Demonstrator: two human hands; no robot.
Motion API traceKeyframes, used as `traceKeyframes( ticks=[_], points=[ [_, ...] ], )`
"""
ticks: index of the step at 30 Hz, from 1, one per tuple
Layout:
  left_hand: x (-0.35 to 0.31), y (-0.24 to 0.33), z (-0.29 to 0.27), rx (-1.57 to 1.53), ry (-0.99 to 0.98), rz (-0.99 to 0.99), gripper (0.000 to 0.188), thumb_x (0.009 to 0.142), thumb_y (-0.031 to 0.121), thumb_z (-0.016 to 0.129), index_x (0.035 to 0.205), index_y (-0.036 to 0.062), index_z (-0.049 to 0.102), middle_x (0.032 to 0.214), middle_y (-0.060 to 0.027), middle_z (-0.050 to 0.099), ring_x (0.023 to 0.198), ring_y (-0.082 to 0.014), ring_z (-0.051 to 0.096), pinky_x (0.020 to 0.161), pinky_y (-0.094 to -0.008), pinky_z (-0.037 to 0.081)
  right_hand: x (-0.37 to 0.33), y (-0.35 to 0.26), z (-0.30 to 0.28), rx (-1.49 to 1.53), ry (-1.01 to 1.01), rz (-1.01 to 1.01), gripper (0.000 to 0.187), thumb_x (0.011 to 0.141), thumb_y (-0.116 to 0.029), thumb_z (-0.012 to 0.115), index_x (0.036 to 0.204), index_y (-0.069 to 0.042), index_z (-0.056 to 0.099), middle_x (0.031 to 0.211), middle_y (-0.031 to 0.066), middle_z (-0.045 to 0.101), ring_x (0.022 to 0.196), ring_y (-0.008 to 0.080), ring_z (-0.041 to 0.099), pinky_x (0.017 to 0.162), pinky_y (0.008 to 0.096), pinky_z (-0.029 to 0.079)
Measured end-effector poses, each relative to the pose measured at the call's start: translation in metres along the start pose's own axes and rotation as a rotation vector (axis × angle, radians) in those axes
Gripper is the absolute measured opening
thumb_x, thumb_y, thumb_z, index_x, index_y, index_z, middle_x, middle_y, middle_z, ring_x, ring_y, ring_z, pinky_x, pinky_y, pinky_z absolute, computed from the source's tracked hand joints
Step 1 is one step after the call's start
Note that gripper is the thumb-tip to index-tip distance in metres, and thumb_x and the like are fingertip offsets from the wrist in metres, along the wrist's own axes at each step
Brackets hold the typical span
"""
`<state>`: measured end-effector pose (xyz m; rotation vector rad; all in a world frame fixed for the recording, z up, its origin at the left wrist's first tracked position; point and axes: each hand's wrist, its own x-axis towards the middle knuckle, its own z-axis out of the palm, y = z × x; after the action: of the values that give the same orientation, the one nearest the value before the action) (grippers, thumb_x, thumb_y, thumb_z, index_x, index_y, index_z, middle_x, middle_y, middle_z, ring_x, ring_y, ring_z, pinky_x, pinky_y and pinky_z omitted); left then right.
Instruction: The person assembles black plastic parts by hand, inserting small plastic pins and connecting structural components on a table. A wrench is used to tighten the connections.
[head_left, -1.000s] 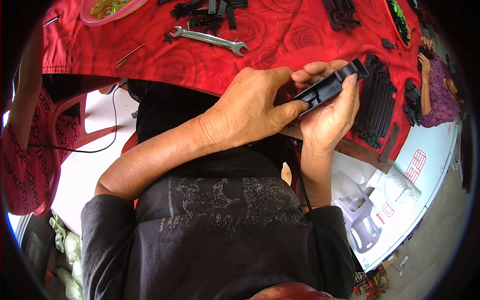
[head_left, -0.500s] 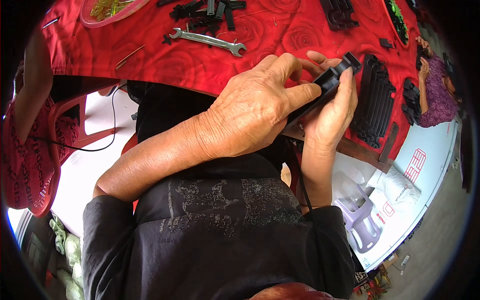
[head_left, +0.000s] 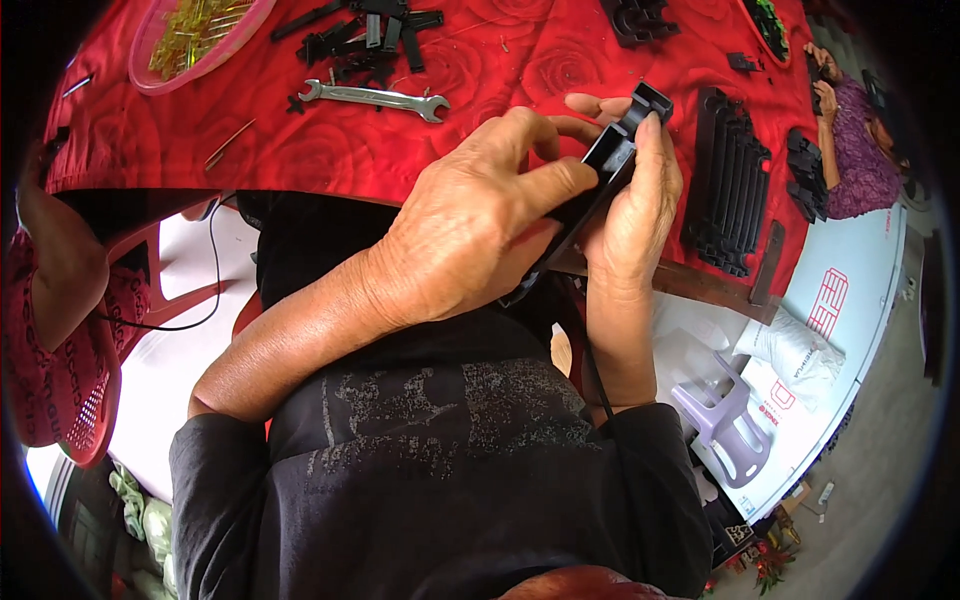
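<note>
A long black plastic channel-shaped piece slants between my two hands, just over the table's near edge. Its squared end block points up and away from me. My right hand cradles it from the right, thumb along its rim near the far end. My left hand grips its left side, with the thumb pressed at the channel opening. The lower part of the piece is partly covered by my left fingers. Anything small inside the channel is too hidden to make out.
On the red rose-patterned tablecloth lie an open-ended wrench, a heap of small black parts and a pink basket of yellowish bits. Long black pieces are lined up at right. Co-workers sit at both sides.
The view has shifted, so the table things appear further left. Between my hands the black piece is tipped, and more of its open channel shows. Both hands keep hold of it.
</note>
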<state>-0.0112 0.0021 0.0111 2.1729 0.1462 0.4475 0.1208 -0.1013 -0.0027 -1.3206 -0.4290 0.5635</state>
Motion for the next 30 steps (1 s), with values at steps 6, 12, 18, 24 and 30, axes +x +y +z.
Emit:
traceKeyframes(
  ticks=[6, 12, 18, 24, 30],
  points=[
    [-0.006, 0.005, -0.007, -0.404, -0.240, -0.416, 0.061, 0.085, 0.022, 0.078, 0.132, -0.0027, 0.048, 0.098, -0.0203, 0.067, 0.088, -0.0252, 0.069, 0.077, -0.0362, 0.055, 0.009, -0.003, -0.014, 0.095, 0.121, 0.092, 0.044, 0.105, -0.039, 0.042, 0.116, 0.000, 0.057, 0.107, 0.0196, 0.066, 0.094, 0.0307, 0.069, 0.071, 0.0365, 0.059],
    [-0.004, 0.004, 0.006, -0.493, -0.214, -0.381, 0.058, 0.085, 0.016, 0.077, 0.132, -0.0005, 0.048, 0.085, -0.0160, 0.068, 0.079, -0.0233, 0.069, 0.068, -0.0356, 0.053, 0.007, 0.004, -0.008, 0.279, 0.106, 0.102, 0.065, 0.102, -0.055, 0.041, 0.129, 0.003, 0.045, 0.119, 0.0220, 0.061, 0.104, 0.0320, 0.066, 0.085, 0.0411, 0.057],
    [0.009, 0.002, 0.011, -0.415, -0.160, -0.371, 0.057, 0.084, 0.017, 0.077, 0.131, -0.0008, 0.051, 0.086, -0.0185, 0.068, 0.076, -0.0250, 0.068, 0.066, -0.0360, 0.053, -0.004, -0.001, 0.005, -0.054, 0.123, 0.021, 0.046, 0.091, -0.005, 0.065, 0.132, 0.005, 0.045, 0.127, 0.0207, 0.056, 0.116, 0.0289, 0.061, 0.097, 0.0384, 0.054],
    [0.007, -0.010, 0.023, -0.223, -0.034, -0.095, 0.048, 0.086, 0.022, 0.076, 0.124, -0.0013, 0.057, 0.092, -0.0155, 0.061, 0.075, -0.0246, 0.065, 0.063, -0.0350, 0.053, 0.012, -0.018, -0.043, -0.334, 0.131, -0.017, 0.064, 0.086, 0.003, 0.066, 0.145, 0.002, 0.041, 0.124, 0.0141, 0.059, 0.108, 0.0182, 0.060, 0.095, 0.0300, 0.050],
    [0.004, -0.030, 0.021, -0.274, -0.011, -0.121, 0.028, 0.089, 0.013, 0.071, 0.111, -0.0016, 0.063, 0.088, -0.0140, 0.065, 0.073, -0.0226, 0.068, 0.062, -0.0325, 0.054, 0.031, -0.012, -0.104, -1.069, 0.074, -0.260, 0.067, 0.079, 0.003, 0.061, 0.142, 0.011, 0.040, 0.137, 0.0207, 0.047, 0.121, 0.0287, 0.055, 0.104, 0.0340, 0.043]
  ],
)
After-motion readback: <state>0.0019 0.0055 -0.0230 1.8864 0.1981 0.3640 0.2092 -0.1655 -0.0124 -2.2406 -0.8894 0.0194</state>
